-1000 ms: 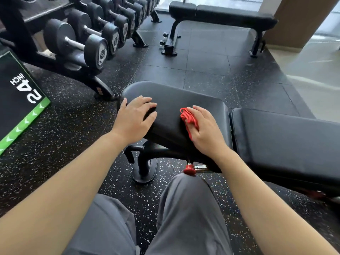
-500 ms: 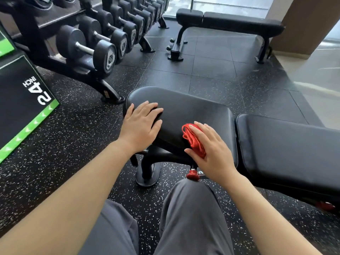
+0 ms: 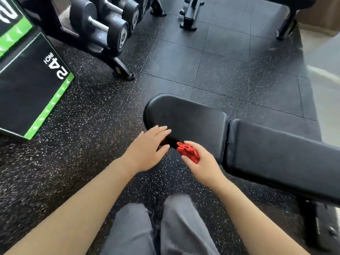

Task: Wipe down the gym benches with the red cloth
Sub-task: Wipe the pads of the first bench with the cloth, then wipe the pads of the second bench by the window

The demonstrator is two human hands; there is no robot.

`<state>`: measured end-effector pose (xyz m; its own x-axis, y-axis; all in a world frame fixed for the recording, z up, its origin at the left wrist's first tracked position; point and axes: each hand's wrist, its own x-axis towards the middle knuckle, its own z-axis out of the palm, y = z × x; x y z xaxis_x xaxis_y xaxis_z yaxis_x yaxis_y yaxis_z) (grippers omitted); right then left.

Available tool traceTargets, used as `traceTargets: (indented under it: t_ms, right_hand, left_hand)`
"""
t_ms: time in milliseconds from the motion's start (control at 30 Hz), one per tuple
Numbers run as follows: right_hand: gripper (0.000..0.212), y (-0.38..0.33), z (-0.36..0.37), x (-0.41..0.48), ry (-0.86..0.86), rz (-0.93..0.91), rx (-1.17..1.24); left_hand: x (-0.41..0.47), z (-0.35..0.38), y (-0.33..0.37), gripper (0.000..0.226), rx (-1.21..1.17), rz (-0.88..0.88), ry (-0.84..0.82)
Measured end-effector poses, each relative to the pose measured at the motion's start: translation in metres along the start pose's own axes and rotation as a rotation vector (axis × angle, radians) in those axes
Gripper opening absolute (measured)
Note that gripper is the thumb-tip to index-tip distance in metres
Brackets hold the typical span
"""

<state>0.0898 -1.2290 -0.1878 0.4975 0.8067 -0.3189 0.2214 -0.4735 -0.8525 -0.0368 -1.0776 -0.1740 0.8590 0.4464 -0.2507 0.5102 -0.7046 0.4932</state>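
While left hand [image 3: 147, 151] touches bench [image 3: 193, 116], fingers straight | right hand [image 3: 204, 162] grip clutches red cloth [image 3: 188, 151]

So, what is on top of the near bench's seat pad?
Fingers of the left hand lie over the near edge of the seat pad; the right hand holds the red cloth there. The surface beneath them is hidden.
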Motion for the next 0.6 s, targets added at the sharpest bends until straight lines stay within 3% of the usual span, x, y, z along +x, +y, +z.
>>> traceTargets:
  t_ms: [100,333,600]
  right_hand:
    - [0.039,-0.046,-0.022,-0.043,-0.047,0.071,0.094]
    - [0.038,-0.150,-0.088,-0.132,-0.028,-0.029,-0.127]
    - [0.042,-0.191,-0.128,-0.187,0.023,-0.169,-0.147]
  left_hand:
    - [-0.036,-0.043,0.038,0.053,-0.059,-0.011,-0.046]
    - [-0.102,-0.138,0.150,0.051,-0.088,-0.017,-0.117]
    - [-0.146,-0.176,0.208,0.052,-0.079,-0.063,-0.106]
